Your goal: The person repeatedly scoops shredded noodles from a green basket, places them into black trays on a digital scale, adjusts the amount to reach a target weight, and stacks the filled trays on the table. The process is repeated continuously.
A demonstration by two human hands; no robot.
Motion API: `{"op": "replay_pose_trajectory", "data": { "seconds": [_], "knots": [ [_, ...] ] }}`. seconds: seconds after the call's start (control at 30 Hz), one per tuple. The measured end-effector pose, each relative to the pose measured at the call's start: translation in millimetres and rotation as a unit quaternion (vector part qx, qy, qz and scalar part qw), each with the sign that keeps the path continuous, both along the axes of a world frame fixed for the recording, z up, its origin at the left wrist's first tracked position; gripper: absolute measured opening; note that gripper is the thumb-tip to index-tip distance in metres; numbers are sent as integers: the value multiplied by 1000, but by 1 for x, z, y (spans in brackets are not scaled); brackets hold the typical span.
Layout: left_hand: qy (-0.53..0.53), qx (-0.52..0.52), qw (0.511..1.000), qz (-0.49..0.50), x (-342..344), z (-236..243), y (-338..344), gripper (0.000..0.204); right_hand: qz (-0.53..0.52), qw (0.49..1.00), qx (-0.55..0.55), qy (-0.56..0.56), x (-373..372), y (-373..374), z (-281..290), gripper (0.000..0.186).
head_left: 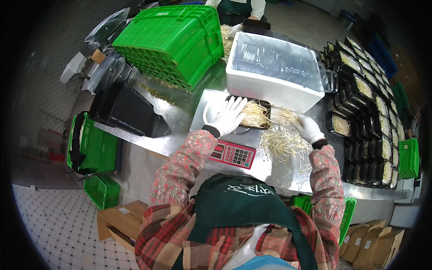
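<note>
A black plastic tray (268, 107) filled with pale bean sprouts (255, 115) rests on the steel platform of a red digital scale (233, 154). Across the tray's left part lies my left hand (229, 117), white-gloved, its fingers stretched out and touching the sprouts. My right hand (310, 129), gloved too, is closed around a bunch of sprouts (284, 116) that reaches toward the tray's right edge. Below that bunch, a loose pile of sprouts (283, 144) spreads over the metal table (288, 176) beside the scale. My right thumb is partly hidden.
A white foam box (274, 92) of clear lids stands behind the scale. Stacked green crates (175, 49) and empty black trays (123, 108) are at left. Many filled trays (360, 103) are piled at right. Across the table, a co-worker's gloved hand (235, 30) is near more sprouts.
</note>
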State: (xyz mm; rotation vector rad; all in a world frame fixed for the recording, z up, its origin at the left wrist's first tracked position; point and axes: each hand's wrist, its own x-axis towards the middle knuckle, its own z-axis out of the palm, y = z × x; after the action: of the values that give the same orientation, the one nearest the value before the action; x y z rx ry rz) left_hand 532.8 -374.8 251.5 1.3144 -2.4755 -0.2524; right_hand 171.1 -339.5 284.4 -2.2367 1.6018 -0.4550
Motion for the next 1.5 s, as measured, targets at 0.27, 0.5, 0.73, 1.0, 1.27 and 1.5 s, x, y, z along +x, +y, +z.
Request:
{"op": "replay_pose_trajectory", "data": {
  "seconds": [0.27, 0.5, 0.73, 1.0, 1.27, 1.5],
  "knots": [
    [47, 75, 996, 9, 106, 26, 8, 93, -117, 981, 127, -83, -63, 68, -144, 39],
    [-6, 76, 995, -71, 2, 38, -4, 96, -66, 965, 121, -225, -34, 42, -108, 46],
    [-12, -10, 995, -101, -11, 1, -31, 60, -68, 982, 53, -170, -9, 24, -68, 42],
    [159, 151, 974, -50, 41, 41, -5, 75, -66, 994, 91, -6, 9, 23, -53, 76],
    [135, 18, 990, 21, -23, 10, 13, 38, 64, 991, -118, 15, 99, -6, 3, 75],
    [265, 19, 963, 37, 0, -2, 9, 43, 28, 995, -15, -94, 70, -7, -21, 66]
  ]
}}
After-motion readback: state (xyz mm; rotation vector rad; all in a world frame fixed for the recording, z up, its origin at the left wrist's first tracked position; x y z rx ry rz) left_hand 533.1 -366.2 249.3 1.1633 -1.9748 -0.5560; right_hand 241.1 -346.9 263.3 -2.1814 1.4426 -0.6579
